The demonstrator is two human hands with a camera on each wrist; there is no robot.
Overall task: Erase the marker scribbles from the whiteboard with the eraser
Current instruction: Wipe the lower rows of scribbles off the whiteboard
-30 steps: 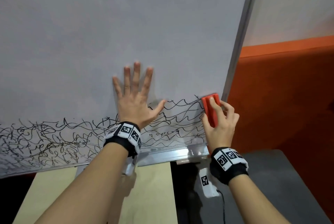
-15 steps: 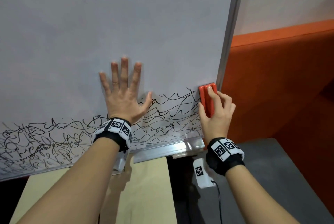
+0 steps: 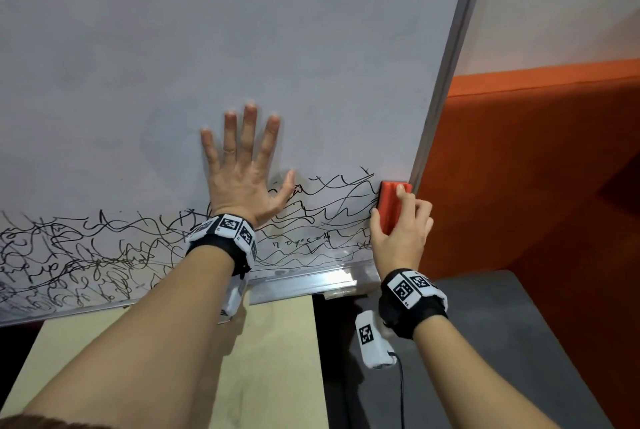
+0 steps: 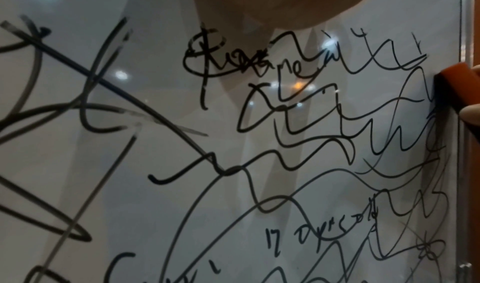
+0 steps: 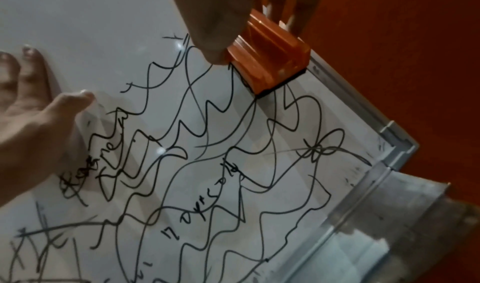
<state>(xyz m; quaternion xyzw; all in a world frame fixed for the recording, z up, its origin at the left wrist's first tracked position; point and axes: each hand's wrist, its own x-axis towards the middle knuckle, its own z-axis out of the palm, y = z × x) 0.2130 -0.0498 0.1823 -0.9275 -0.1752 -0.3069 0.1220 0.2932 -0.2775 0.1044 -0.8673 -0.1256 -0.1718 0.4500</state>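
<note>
Eraser (image 3: 390,207) partly hidden by right hand (image 3: 401,234) fingers (image 3: 403,202) gripping it.

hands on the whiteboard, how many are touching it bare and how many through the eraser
2 hands. The left hand lies flat, fingers spread, bare on the whiteboard just above the scribbles. The right hand holds the orange eraser against the board's right edge.

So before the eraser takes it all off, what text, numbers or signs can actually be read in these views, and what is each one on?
"17" followed by a scrawled word, perhaps "yrs old" but not surely legible: on the whiteboard, low in the marker scribbles.
A heavily overwritten word under the left hand: unreadable.
Square black-and-white coded markers on both wristbands: patterns, no readable letters.
The eraser in the right hand: no label visible.
</note>
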